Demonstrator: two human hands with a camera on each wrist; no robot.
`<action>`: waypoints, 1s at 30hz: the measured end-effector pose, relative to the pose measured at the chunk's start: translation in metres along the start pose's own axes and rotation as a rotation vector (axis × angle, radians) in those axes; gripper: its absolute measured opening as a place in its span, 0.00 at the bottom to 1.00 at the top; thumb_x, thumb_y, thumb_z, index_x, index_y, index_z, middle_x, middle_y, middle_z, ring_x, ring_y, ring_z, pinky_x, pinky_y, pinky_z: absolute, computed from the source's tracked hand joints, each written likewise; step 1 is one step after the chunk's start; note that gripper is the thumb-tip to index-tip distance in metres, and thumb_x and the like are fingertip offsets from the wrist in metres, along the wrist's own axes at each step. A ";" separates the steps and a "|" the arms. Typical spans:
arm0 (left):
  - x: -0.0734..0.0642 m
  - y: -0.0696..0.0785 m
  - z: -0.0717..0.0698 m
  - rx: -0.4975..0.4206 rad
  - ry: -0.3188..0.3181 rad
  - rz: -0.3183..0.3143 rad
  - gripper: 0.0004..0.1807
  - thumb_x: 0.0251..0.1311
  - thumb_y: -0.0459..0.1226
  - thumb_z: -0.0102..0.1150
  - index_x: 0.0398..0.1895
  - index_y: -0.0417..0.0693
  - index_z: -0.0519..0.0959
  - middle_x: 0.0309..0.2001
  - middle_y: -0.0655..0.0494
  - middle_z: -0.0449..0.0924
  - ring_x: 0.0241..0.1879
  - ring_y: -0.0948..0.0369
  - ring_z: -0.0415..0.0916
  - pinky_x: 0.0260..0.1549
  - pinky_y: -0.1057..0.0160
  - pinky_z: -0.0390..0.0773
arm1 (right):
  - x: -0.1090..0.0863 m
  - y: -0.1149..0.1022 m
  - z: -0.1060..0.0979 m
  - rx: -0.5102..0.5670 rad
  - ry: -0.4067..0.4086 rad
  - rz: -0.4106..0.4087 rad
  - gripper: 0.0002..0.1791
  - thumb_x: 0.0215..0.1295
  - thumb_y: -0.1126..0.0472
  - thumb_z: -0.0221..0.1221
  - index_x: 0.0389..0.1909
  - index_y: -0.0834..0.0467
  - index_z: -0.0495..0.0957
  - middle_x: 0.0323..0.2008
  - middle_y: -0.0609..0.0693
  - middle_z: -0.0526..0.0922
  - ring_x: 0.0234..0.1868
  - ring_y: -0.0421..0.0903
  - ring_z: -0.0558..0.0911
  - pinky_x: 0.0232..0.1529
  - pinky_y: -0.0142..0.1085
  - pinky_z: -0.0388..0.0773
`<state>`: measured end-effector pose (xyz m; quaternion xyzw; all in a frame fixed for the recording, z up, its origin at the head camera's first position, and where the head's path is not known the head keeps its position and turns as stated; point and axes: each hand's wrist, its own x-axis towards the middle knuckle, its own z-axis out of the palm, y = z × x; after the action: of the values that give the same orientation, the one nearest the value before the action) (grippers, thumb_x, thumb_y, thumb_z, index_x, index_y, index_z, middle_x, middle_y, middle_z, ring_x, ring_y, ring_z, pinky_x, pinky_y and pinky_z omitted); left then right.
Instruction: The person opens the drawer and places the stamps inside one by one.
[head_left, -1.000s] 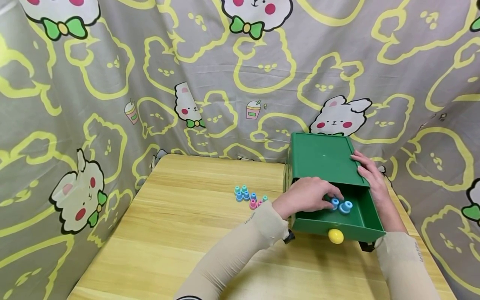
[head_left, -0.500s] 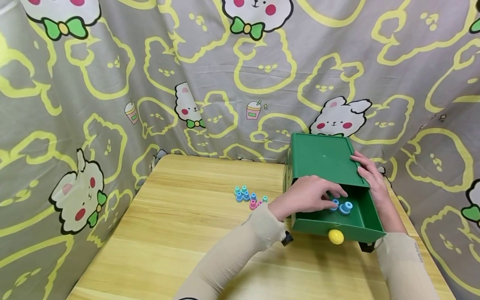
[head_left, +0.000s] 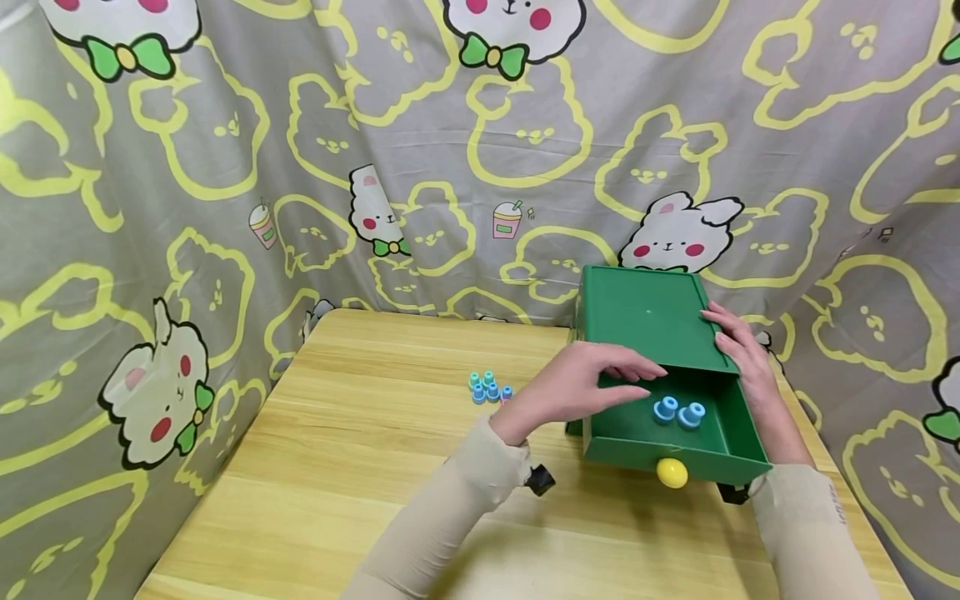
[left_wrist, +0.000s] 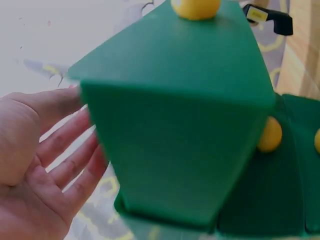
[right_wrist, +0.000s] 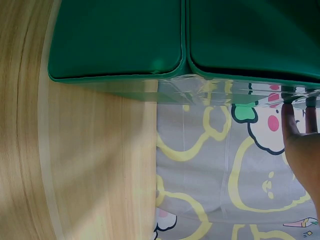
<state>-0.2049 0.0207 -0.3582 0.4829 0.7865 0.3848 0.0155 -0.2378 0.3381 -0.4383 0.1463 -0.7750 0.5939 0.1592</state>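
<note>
Up front, a green drawer [head_left: 630, 454] is jutting out, two blue pegs [head_left: 665, 410] sitting inside. Thumb and fingers parted, the left hand [head_left: 576, 383] is hovering above the drawer's left side; the right hand [head_left: 745, 350], fingers extended, is resting along the right edge of the cabinet [head_left: 648, 312]. Behind, a curtain [head_left: 427, 108] is hanging.

- The left sleeve [head_left: 420, 533] is showing smooth, close-fitting beige fabric, ending in a wrinkled left cuff [head_left: 487, 462].
- A black angular piece [head_left: 540, 480] is jutting from that cuff toward four o'clock.
- The right sleeve [head_left: 817, 550] is matching in beige, its dark lettering [head_left: 837, 505], too small to read, running along the one o'clock edge.
- Another black piece [head_left: 733, 493] is sitting at nine o'clock from the right cuff [head_left: 783, 492].
</note>
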 end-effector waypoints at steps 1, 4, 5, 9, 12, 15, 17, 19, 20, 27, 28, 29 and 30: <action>-0.004 -0.003 -0.003 -0.015 0.023 -0.003 0.18 0.72 0.40 0.64 0.62 0.52 0.83 0.56 0.59 0.87 0.50 0.76 0.80 0.54 0.78 0.77 | 0.000 0.000 0.000 0.009 0.000 -0.001 0.23 0.83 0.61 0.45 0.74 0.57 0.71 0.77 0.37 0.63 0.75 0.33 0.58 0.66 0.18 0.53; -0.020 -0.013 -0.010 -0.063 0.093 -0.026 0.16 0.72 0.41 0.63 0.60 0.53 0.84 0.52 0.57 0.88 0.46 0.76 0.79 0.53 0.69 0.81 | -0.001 0.000 -0.001 0.023 0.000 -0.007 0.23 0.83 0.62 0.45 0.73 0.58 0.71 0.76 0.35 0.64 0.75 0.33 0.58 0.66 0.19 0.53; -0.025 -0.018 -0.012 -0.074 0.116 -0.041 0.16 0.72 0.41 0.63 0.60 0.53 0.84 0.51 0.57 0.88 0.46 0.76 0.79 0.52 0.68 0.82 | -0.001 0.000 -0.001 0.019 -0.001 -0.009 0.23 0.83 0.62 0.45 0.73 0.58 0.71 0.76 0.35 0.64 0.75 0.33 0.58 0.66 0.18 0.53; -0.046 -0.039 -0.021 -0.120 0.199 -0.090 0.15 0.73 0.41 0.63 0.59 0.53 0.85 0.52 0.58 0.88 0.46 0.71 0.81 0.51 0.65 0.83 | -0.002 -0.001 -0.001 -0.005 -0.001 -0.010 0.23 0.83 0.62 0.45 0.74 0.58 0.71 0.75 0.34 0.64 0.75 0.32 0.58 0.66 0.18 0.53; -0.063 -0.058 -0.026 -0.125 0.234 -0.138 0.16 0.73 0.41 0.62 0.60 0.53 0.84 0.55 0.57 0.87 0.47 0.67 0.83 0.51 0.64 0.83 | -0.002 -0.002 0.000 -0.012 0.000 -0.005 0.23 0.83 0.61 0.44 0.74 0.59 0.70 0.76 0.34 0.64 0.75 0.33 0.58 0.66 0.18 0.53; -0.081 -0.076 -0.030 -0.125 0.246 -0.214 0.16 0.73 0.42 0.62 0.61 0.56 0.83 0.56 0.55 0.86 0.48 0.65 0.84 0.52 0.61 0.82 | -0.002 -0.002 0.001 -0.016 -0.002 0.002 0.23 0.83 0.61 0.44 0.74 0.59 0.70 0.76 0.34 0.64 0.76 0.33 0.58 0.66 0.18 0.53; -0.093 -0.088 -0.031 -0.130 0.251 -0.270 0.16 0.73 0.42 0.62 0.62 0.58 0.83 0.57 0.54 0.86 0.49 0.64 0.83 0.53 0.58 0.82 | -0.002 -0.002 0.000 -0.019 -0.007 0.004 0.24 0.84 0.60 0.44 0.74 0.59 0.70 0.77 0.35 0.63 0.76 0.34 0.57 0.66 0.18 0.53; -0.104 -0.100 -0.031 -0.134 0.259 -0.315 0.17 0.73 0.42 0.62 0.62 0.59 0.82 0.58 0.55 0.85 0.50 0.62 0.83 0.54 0.56 0.82 | -0.001 -0.002 0.000 -0.008 -0.006 0.003 0.23 0.83 0.60 0.44 0.74 0.59 0.70 0.78 0.37 0.63 0.77 0.34 0.57 0.67 0.18 0.52; -0.108 -0.105 -0.031 -0.137 0.263 -0.336 0.17 0.73 0.41 0.63 0.63 0.59 0.82 0.58 0.57 0.85 0.51 0.62 0.83 0.54 0.56 0.82 | -0.001 -0.002 0.000 -0.007 -0.005 0.003 0.23 0.83 0.60 0.44 0.74 0.58 0.70 0.78 0.38 0.62 0.77 0.34 0.57 0.67 0.18 0.52; -0.136 -0.143 -0.024 -0.158 0.265 -0.466 0.19 0.72 0.38 0.64 0.64 0.53 0.81 0.60 0.56 0.83 0.53 0.58 0.82 0.56 0.53 0.81 | 0.000 -0.002 -0.001 0.008 -0.004 -0.009 0.23 0.83 0.61 0.45 0.73 0.59 0.71 0.77 0.38 0.63 0.75 0.33 0.58 0.66 0.18 0.54; -0.139 -0.147 -0.023 -0.159 0.263 -0.481 0.19 0.72 0.38 0.64 0.64 0.52 0.80 0.61 0.54 0.83 0.53 0.58 0.82 0.56 0.52 0.81 | 0.000 -0.002 -0.001 0.013 -0.005 -0.010 0.23 0.83 0.61 0.45 0.73 0.59 0.71 0.77 0.38 0.63 0.75 0.33 0.58 0.66 0.18 0.54; -0.142 -0.151 -0.022 -0.161 0.259 -0.494 0.20 0.71 0.38 0.64 0.65 0.50 0.80 0.61 0.52 0.83 0.53 0.56 0.82 0.57 0.51 0.81 | 0.000 -0.002 -0.001 0.019 -0.005 -0.012 0.23 0.83 0.61 0.45 0.73 0.60 0.71 0.77 0.38 0.63 0.75 0.33 0.58 0.66 0.18 0.54; -0.145 -0.154 -0.022 -0.162 0.254 -0.503 0.20 0.71 0.37 0.64 0.65 0.48 0.79 0.62 0.49 0.82 0.53 0.55 0.81 0.57 0.50 0.80 | -0.001 -0.001 -0.001 0.025 -0.005 -0.015 0.23 0.83 0.62 0.45 0.73 0.60 0.71 0.76 0.37 0.64 0.75 0.33 0.58 0.67 0.18 0.53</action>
<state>-0.2516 -0.1409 -0.4887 0.2176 0.8440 0.4876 0.0503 -0.2368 0.3391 -0.4372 0.1558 -0.7667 0.6020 0.1598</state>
